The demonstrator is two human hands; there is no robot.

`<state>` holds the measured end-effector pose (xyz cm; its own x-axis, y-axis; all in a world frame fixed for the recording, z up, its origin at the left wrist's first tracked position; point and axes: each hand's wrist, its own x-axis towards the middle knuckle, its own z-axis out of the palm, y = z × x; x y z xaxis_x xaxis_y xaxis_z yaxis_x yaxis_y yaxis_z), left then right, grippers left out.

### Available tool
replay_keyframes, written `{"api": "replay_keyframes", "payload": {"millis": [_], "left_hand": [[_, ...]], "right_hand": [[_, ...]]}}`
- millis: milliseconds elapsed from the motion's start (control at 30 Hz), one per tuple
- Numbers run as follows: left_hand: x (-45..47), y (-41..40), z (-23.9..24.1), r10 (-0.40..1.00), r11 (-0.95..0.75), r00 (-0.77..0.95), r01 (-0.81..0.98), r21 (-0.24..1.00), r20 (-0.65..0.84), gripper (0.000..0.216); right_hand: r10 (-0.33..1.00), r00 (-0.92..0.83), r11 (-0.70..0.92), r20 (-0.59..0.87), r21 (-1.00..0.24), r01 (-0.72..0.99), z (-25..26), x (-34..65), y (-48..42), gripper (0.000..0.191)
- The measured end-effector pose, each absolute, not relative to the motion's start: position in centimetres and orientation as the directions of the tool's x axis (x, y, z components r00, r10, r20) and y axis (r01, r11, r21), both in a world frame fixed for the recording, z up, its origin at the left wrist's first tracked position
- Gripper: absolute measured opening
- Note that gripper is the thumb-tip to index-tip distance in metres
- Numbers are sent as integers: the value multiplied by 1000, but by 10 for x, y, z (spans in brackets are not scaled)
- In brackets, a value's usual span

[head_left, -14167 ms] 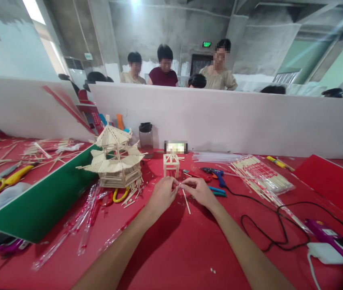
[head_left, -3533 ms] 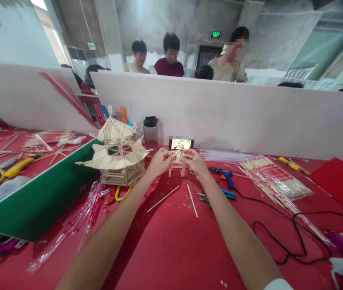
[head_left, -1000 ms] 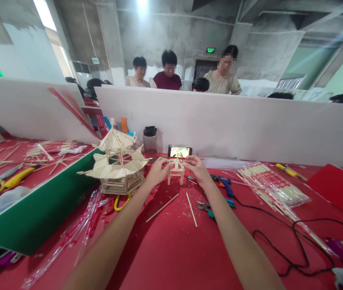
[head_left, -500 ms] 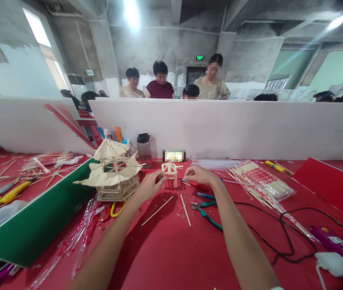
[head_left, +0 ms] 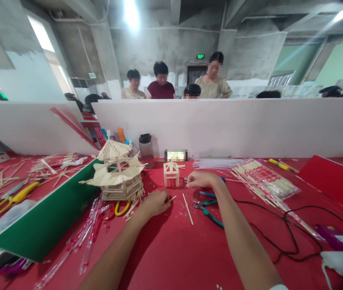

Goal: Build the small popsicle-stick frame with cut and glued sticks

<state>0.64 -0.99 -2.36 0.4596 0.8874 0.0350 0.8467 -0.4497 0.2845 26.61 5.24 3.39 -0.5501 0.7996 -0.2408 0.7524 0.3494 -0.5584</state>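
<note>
A small frame of wooden sticks (head_left: 171, 174) stands on the red table (head_left: 171, 249), free of both hands. My left hand (head_left: 155, 202) rests on the table in front of it, fingers closed on a thin wooden stick (head_left: 172, 197) whose tip pokes out to the right. To the right of the frame lies my right hand (head_left: 203, 179), knuckles up and fingers curled; what they hold is hidden. Another loose stick (head_left: 187, 203) lies between my hands. Teal-handled pliers (head_left: 208, 208) lie just below my right wrist.
A stick pagoda model (head_left: 117, 169) stands left on a green board (head_left: 47, 217). A phone (head_left: 175, 155) and a dark-lidded jar (head_left: 146, 145) lean by the white partition (head_left: 234, 129). Wrapped chopsticks (head_left: 265, 181) and a black cable (head_left: 280, 241) lie right, yellow scissors (head_left: 8, 199) left. Several people stand behind the partition.
Both hands have let go of the small frame. My left hand dropped toward me onto the loose stick and closed on it; my right hand drew slightly right of the frame.
</note>
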Motion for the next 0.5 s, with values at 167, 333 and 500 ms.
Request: {"api": "replay_keyframes", "payload": {"millis": [167, 333, 500], "left_hand": [[9, -10, -22, 893, -445, 438, 835, 323, 100, 17], [10, -8, -18, 879, -459, 446, 699, 548, 167, 16], [13, -2, -14, 859, -395, 475, 377, 838, 191, 26]], "right_hand": [[782, -572, 366, -248, -561, 742, 33, 268, 53, 24], [755, -607, 404, -250, -552, 730, 30, 265, 54, 22], [739, -619, 389, -266, -582, 714, 27, 261, 55, 21]]}}
